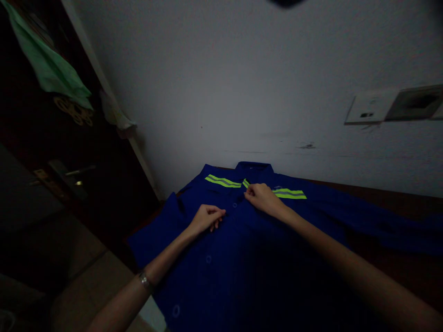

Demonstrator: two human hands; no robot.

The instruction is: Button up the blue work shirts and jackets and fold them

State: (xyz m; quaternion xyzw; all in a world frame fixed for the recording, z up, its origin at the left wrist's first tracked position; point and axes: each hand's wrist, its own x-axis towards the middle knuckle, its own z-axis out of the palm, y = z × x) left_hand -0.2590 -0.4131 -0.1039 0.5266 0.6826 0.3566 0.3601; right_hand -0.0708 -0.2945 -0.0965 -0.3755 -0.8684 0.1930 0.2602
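A dark blue work shirt (249, 249) with yellow-green reflective stripes (222, 181) lies face up on a dark wooden table (398, 196), collar toward the wall. My left hand (206, 217) rests on the shirt's chest left of the button line, fingers curled and pinching the cloth. My right hand (262, 197) sits higher, just below the collar, fingers closed on the shirt's front edge beside the stripe. A bracelet (145, 279) circles my left wrist.
A white wall (242, 83) rises right behind the table, with a switch plate (368, 109) and a socket (415, 102) at the right. At the left stands a dark door with a handle (71, 174); green cloth (51, 69) hangs above it. Tiled floor shows at lower left.
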